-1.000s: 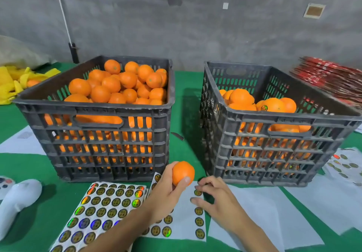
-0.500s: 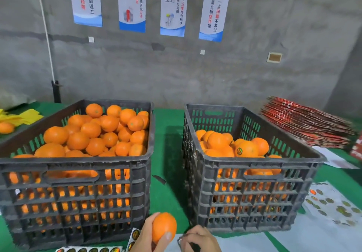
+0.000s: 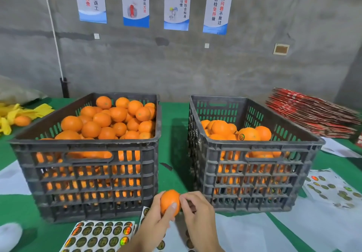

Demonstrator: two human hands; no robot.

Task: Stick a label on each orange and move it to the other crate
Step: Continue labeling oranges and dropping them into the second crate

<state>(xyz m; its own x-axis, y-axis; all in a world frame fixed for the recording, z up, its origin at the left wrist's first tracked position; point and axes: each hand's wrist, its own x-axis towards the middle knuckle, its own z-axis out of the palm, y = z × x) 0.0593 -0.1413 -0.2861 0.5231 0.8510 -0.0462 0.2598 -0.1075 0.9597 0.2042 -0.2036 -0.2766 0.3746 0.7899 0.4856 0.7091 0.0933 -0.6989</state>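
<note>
Left hand grips a round, dimpled orange; right hand's curled fingertips touch its side. Glossy round labels lie below-left.

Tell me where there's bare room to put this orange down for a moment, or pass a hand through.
Green cloth shows between the left crate and right crate, enough for a hand. The right crate has headroom above its oranges; the left is heaped. Label sheets and white paper crowd the front edge.
</note>
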